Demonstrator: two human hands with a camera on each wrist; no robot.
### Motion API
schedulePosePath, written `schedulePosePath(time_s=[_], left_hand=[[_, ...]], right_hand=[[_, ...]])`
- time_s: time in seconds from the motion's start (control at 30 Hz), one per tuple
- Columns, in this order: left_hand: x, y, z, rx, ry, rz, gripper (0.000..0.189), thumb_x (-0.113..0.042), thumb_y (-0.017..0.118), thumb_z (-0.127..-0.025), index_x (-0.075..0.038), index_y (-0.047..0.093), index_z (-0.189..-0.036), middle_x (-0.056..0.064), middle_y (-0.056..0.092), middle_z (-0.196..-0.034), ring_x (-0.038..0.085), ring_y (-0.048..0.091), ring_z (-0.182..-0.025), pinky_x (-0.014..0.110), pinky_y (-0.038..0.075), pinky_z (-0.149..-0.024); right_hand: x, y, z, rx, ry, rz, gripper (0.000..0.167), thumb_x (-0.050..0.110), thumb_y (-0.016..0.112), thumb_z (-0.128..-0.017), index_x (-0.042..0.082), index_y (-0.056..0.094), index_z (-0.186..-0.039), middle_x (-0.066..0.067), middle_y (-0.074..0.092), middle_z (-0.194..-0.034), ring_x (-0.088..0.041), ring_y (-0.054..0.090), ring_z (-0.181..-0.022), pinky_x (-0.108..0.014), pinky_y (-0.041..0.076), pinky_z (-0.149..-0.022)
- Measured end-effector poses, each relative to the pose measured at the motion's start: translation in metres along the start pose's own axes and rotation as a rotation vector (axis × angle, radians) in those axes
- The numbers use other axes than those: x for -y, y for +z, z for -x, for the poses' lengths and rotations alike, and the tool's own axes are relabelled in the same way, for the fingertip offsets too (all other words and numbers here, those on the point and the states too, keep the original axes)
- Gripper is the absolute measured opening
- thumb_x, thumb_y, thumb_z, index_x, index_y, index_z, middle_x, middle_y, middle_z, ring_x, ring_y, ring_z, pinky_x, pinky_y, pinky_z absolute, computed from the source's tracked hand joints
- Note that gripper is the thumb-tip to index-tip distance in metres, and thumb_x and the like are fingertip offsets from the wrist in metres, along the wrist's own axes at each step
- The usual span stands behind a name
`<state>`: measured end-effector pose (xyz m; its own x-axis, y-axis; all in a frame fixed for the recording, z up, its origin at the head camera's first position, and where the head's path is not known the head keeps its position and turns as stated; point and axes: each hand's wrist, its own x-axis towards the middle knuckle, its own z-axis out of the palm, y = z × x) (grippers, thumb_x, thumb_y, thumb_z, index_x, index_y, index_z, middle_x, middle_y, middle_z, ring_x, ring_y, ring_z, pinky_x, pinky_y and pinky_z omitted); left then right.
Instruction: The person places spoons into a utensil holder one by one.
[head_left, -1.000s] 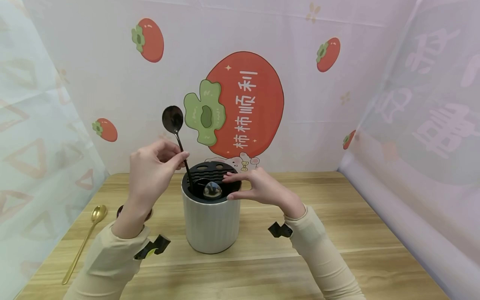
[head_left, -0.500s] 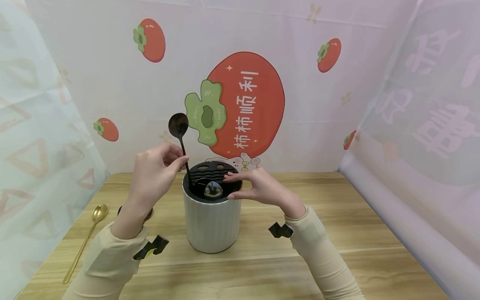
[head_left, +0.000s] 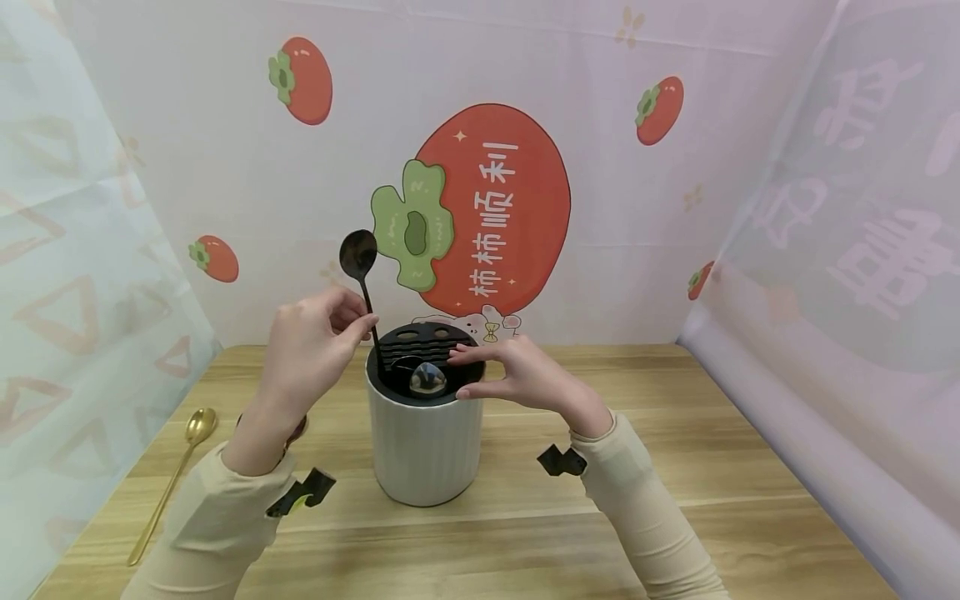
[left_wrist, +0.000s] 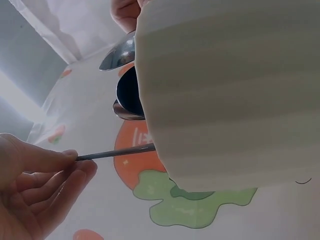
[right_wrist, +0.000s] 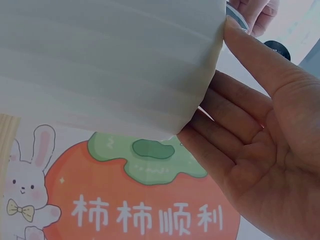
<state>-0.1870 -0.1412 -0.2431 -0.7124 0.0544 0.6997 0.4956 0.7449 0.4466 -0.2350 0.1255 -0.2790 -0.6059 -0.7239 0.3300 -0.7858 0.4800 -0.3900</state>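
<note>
A black long-handled spoon (head_left: 358,254) stands nearly upright, bowl up, its handle dipping into a white ribbed utensil holder (head_left: 425,454). My left hand (head_left: 309,348) pinches that handle between thumb and fingertips, and the left wrist view shows the thin handle (left_wrist: 117,152) leaving the fingers toward the rim. At the holder's right side, my right hand (head_left: 521,375) grips the rim, thumb in front and fingers farther back; the right wrist view has the fingers against the white wall (right_wrist: 110,70). The handle's lower end is hidden inside. A shiny rounded spoon bowl (head_left: 428,379) sits in the opening.
A gold long-handled spoon (head_left: 171,483) lies on the wooden table (head_left: 600,533) at the left. The holder's black top (head_left: 427,335) has slots and round holes at the back. Printed cloth walls (head_left: 600,208) stand behind and at both sides.
My left hand has lowered the black spoon a little and shifted it slightly right, bringing its handle more upright. My right hand stays at the holder's rim.
</note>
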Motion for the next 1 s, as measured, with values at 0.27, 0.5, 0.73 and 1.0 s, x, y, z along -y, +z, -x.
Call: schedulePosePath(time_s=[0.27, 0.5, 0.73, 1.0], left_hand=[[0.005, 0.000, 0.001, 0.023, 0.026, -0.028, 0.006, -0.009, 0.070, -0.082, -0.009, 0.066, -0.078, 0.002, 0.068, -0.068, 0.014, 0.064, -0.060, 0.028, 0.049, -0.057], [0.007, 0.000, 0.003, 0.082, 0.038, -0.061, 0.008, -0.012, 0.072, -0.082, -0.010, 0.066, -0.076, 0.000, 0.067, -0.067, 0.013, 0.062, -0.059, 0.028, 0.048, -0.056], [0.009, 0.002, 0.006, 0.167, 0.015, -0.062, 0.008, -0.011, 0.071, -0.082, -0.009, 0.067, -0.076, 0.002, 0.069, -0.070, 0.015, 0.063, -0.063, 0.031, 0.050, -0.061], [0.012, 0.006, 0.011, 0.216, 0.016, -0.077, 0.008, -0.010, 0.073, -0.080, -0.009, 0.067, -0.076, 0.001, 0.069, -0.070, 0.014, 0.063, -0.064, 0.033, 0.051, -0.060]], right_hand=[[0.000, 0.000, -0.001, -0.004, -0.005, 0.001, 0.045, 0.039, 0.073, -0.081, 0.019, 0.067, -0.121, 0.001, 0.062, -0.127, 0.003, 0.061, -0.067, -0.020, 0.043, -0.068], [0.000, 0.000, 0.001, 0.000, 0.004, -0.017, 0.046, 0.040, 0.073, -0.081, 0.020, 0.066, -0.122, 0.001, 0.062, -0.128, 0.000, 0.060, -0.063, -0.021, 0.042, -0.066], [-0.001, 0.001, 0.001, -0.001, 0.007, -0.031, 0.045, 0.039, 0.073, -0.081, 0.020, 0.067, -0.121, 0.001, 0.062, -0.128, -0.002, 0.063, -0.103, -0.021, 0.046, -0.074], [-0.001, 0.000, 0.001, -0.004, 0.000, -0.027, 0.046, 0.040, 0.073, -0.081, 0.019, 0.067, -0.121, 0.001, 0.062, -0.127, -0.005, 0.062, -0.107, -0.021, 0.048, -0.075]])
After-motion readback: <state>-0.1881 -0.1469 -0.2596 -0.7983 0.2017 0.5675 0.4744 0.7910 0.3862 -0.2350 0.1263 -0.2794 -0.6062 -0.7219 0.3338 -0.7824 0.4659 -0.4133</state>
